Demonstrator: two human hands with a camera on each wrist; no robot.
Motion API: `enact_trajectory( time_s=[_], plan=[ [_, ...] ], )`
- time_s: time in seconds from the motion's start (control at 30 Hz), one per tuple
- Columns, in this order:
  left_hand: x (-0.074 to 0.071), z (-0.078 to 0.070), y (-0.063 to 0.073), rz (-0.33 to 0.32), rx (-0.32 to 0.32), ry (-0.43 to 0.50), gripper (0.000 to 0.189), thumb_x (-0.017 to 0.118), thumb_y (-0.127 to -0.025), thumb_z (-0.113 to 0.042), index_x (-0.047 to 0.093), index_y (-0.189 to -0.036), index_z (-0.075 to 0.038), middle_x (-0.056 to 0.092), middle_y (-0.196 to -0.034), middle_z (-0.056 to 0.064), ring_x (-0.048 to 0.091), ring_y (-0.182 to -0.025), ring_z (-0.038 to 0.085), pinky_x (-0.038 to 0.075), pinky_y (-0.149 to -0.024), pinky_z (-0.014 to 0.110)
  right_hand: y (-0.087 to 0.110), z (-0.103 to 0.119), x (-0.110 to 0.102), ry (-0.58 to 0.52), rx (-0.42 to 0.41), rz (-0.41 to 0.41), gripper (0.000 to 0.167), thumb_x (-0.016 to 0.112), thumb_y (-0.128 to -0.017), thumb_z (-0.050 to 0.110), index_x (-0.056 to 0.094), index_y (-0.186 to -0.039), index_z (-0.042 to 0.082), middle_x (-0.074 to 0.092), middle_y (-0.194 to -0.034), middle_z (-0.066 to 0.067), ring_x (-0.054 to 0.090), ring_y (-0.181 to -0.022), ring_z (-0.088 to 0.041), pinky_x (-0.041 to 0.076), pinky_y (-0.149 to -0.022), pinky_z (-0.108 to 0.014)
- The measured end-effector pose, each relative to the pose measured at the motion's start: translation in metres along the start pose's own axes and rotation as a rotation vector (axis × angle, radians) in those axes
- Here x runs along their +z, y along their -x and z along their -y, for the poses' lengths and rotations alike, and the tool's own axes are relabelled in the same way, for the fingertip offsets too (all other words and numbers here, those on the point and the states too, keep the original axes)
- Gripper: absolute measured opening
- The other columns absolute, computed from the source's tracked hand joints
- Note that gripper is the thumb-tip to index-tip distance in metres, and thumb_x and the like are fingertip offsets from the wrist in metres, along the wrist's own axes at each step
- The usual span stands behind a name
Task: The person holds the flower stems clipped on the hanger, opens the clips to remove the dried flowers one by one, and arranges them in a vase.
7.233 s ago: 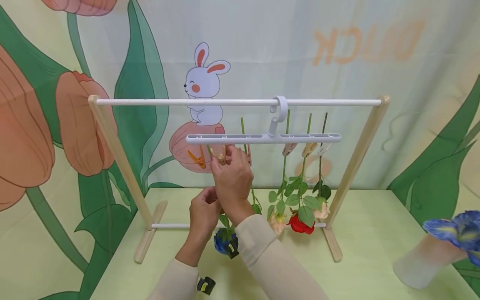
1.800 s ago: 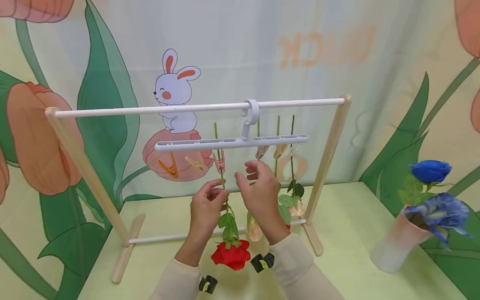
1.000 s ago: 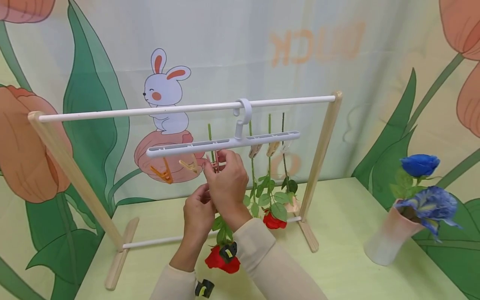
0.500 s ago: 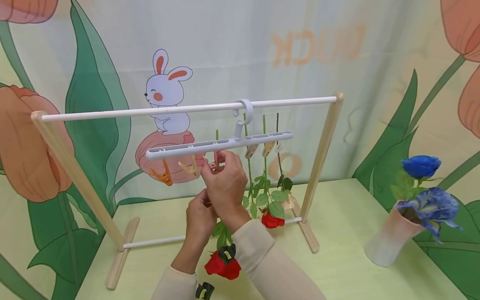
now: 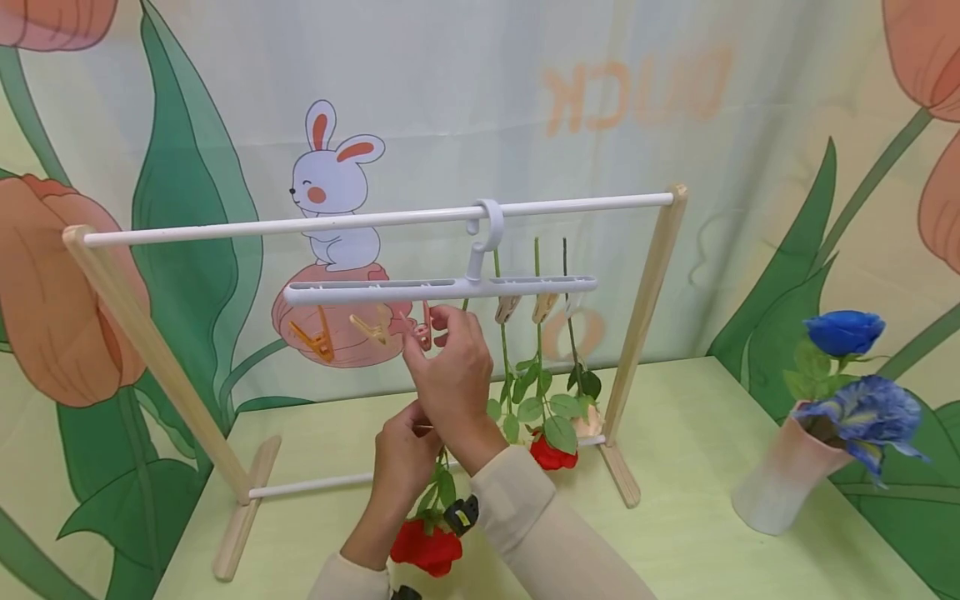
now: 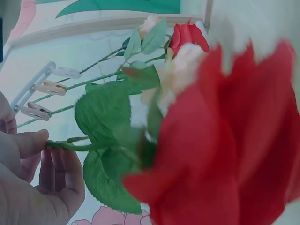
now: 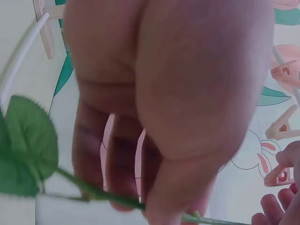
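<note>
In the head view my left hand pinches the green stem of a red rose hanging upside down. The left wrist view shows thumb and fingers on the stem below its leaves. Just above, my right hand pinches a pink clip under a grey-white hanger. The stem's upper end shows right of the clip, apart from it. Bare orange and yellow clips hang to the left. My right fingertips partly cover the pink clip.
The hanger hooks over the white rail of a wooden-legged rack. Right of my hands, several flowers hang from clips, including a red rose. A pink-white vase with a blue rose and a blue iris-like flower stands at right.
Earlier my hands were at the yellow clip with a blue rose; a blue rose now stands in the vase. The red rose's stem has come out of the pink clip and moved down.
</note>
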State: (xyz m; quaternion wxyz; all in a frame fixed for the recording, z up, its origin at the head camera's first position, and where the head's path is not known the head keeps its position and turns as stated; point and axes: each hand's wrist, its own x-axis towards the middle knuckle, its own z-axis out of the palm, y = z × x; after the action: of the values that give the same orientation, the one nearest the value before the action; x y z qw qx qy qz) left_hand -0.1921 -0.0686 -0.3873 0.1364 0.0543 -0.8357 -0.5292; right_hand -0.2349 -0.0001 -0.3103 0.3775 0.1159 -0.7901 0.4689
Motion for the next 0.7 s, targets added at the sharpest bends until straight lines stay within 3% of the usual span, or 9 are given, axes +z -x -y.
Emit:
enact_trajectory(
  time_s=[0.2, 0.33, 0.5, 0.7],
  plan=[
    [-0.005, 0.004, 0.003, -0.052, 0.114, -0.097, 0.011, 0.074, -0.093, -0.016, 0.078, -0.103, -0.017, 0.076, -0.086, 0.002, 0.072, -0.078, 0.017, 0.054, -0.066, 0.025, 0.007, -0.008, -0.015, 0.041, -0.116, 0.036, 0.028, 0.081, -0.085, 0.015, 0.068, -0.109, 0.006, 0.070, -0.101, -0.009, 0.068, -0.086, -0.021, 0.058, -0.071, -0.032],
    [-0.011, 0.006, 0.004, -0.139, 0.262, -0.209, 0.018, 0.077, -0.089, -0.009, 0.079, -0.106, -0.014, 0.072, -0.083, 0.003, 0.068, -0.075, 0.016, 0.053, -0.065, 0.025, 0.014, -0.020, -0.030, 0.166, -0.279, 0.088, 0.021, 0.081, -0.084, 0.012, 0.071, -0.102, 0.008, 0.071, -0.096, -0.006, 0.068, -0.088, -0.023, 0.056, -0.075, -0.035],
    [-0.016, 0.004, 0.008, -0.222, 0.393, -0.391, 0.019, 0.079, -0.086, -0.005, 0.080, -0.103, -0.014, 0.068, -0.084, 0.006, 0.063, -0.076, 0.022, 0.051, -0.066, 0.033, 0.023, -0.039, -0.047, 0.355, -0.517, 0.206, 0.019, 0.087, -0.079, 0.015, 0.074, -0.092, 0.016, 0.071, -0.089, 0.000, 0.065, -0.087, -0.023, 0.052, -0.073, -0.036],
    [-0.014, -0.002, 0.015, -0.310, 0.532, -0.549, 0.023, 0.082, -0.079, -0.001, 0.080, -0.095, -0.017, 0.065, -0.080, 0.006, 0.058, -0.074, 0.026, 0.044, -0.062, 0.037, 0.032, -0.054, -0.058, 0.411, -0.677, 0.324, 0.019, 0.089, -0.075, 0.010, 0.077, -0.087, 0.018, 0.071, -0.083, 0.004, 0.065, -0.082, -0.019, 0.053, -0.072, -0.033]
  ],
)
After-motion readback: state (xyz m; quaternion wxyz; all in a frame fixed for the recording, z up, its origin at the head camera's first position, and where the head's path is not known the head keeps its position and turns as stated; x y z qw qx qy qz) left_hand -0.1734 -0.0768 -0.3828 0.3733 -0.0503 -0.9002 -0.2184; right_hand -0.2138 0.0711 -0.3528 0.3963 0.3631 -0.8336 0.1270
